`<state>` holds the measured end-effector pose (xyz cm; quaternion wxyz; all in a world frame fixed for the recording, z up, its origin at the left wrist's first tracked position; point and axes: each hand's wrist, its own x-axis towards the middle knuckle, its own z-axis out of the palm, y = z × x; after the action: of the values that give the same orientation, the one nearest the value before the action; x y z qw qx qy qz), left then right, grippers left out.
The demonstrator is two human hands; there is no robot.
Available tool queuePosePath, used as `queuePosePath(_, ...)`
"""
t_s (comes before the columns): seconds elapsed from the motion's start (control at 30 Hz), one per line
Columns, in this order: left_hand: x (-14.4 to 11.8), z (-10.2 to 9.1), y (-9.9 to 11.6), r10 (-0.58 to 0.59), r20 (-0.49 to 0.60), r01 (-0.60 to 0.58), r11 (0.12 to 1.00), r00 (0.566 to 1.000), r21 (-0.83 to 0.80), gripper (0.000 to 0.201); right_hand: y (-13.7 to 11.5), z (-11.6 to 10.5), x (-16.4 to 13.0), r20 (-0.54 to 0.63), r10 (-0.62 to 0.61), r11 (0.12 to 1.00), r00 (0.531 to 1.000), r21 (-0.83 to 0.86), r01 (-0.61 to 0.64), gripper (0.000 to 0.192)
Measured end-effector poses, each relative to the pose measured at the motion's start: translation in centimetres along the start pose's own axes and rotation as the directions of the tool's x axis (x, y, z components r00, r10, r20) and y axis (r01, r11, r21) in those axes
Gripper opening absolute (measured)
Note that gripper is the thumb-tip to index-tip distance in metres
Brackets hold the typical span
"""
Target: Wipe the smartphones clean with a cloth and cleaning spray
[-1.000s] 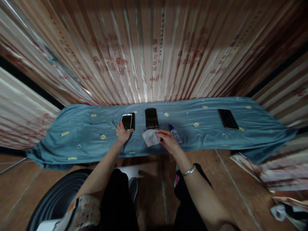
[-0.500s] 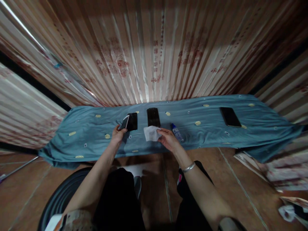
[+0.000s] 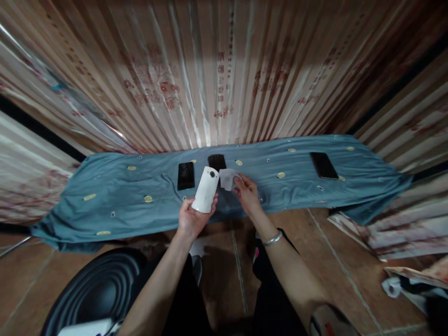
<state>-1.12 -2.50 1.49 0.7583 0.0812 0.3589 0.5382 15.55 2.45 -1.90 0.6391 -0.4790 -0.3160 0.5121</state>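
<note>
The left hand [image 3: 191, 219] grips a white, rounded phone [image 3: 205, 190] back-up — fingers wrapped around its lower end. The right hand [image 3: 248, 193] pinches a crumpled white tissue [image 3: 228, 178] over the blue patterned cloth [image 3: 115, 196].

The pleated curtain [image 3: 224, 79] behind the worktop carries red printed characters in vertical columns, too blurred to read; the white phone [image 3: 205, 190] shows its plain back; no brand, number or label is legible anywhere.

Open cloth [image 3: 115, 196] lies left; dark phones [image 3: 185, 175] seemingly crowd the centre
</note>
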Motion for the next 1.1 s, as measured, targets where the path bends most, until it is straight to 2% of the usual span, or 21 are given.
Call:
queuePosePath(0.1,0.2,-0.3,-0.8,-0.073,0.036,0.073,0.997,0.997,-0.008,0.054,-0.4,-0.5,0.0,0.034,-0.127,0.970,0.991,-0.204,0.131,0.040)
queuePosePath(0.2,0.4,-0.5,-1.5,-0.122,0.052,0.120,0.992,0.991,0.036,0.045,-0.9,-0.2,-0.8,0.148,-0.273,0.865,0.951,-0.395,0.310,0.040)
queuePosePath(0.27,0.7,-0.5,-2.1,-0.133,0.049,0.129,0.988,0.990,0.083,0.042,-0.9,0.3,-1.5,0.285,-0.346,0.757,0.894,-0.478,0.445,0.040)
queuePosePath(0.37,1.1,-0.4,-2.9,-0.075,0.026,0.072,0.992,0.997,0.103,0.040,0.0,1.1,-2.6,0.479,-0.383,0.570,0.790,-0.550,0.610,0.045)
queuePosePath(0.43,1.0,-0.2,-3.1,-0.024,-0.003,0.024,0.997,1.000,0.071,0.041,0.9,1.5,-3.2,0.549,-0.367,0.491,0.751,-0.571,0.657,0.048)
queuePosePath(0.5,0.8,0.2,-3.1,-0.002,-0.028,0.002,1.000,1.000,0.025,0.043,1.8,1.8,-3.7,0.604,-0.350,0.452,0.716,-0.561,0.694,0.050)
queuePosePath(0.67,0.0,0.8,-2.2,0.022,-0.111,-0.024,1.000,0.994,-0.014,0.049,3.1,2.6,-5.8,0.685,-0.350,0.397,0.639,-0.510,0.763,0.055)
queuePosePath(0.8,-0.2,0.8,-1.8,0.031,-0.155,-0.034,0.999,0.987,-0.015,0.052,3.4,3.0,-6.7,0.719,-0.354,0.370,0.599,-0.481,0.795,0.058)
queuePosePath(0.9,-0.1,0.7,-2.0,0.040,-0.128,-0.042,0.999,0.991,-0.015,0.046,3.3,2.7,-5.7,0.715,-0.361,0.342,0.598,-0.495,0.798,0.056)
queuePosePath(1.03,-0.1,0.3,-2.6,0.033,-0.082,-0.028,0.998,0.996,0.064,0.039,3.0,2.0,-3.6,0.628,-0.378,0.357,0.681,-0.580,0.733,0.055)
queuePosePath(1.1,-0.2,0.0,-2.9,0.037,-0.051,-0.032,0.994,0.998,0.104,0.036,2.8,1.8,-3.0,0.595,-0.387,0.375,0.705,-0.597,0.709,0.055)
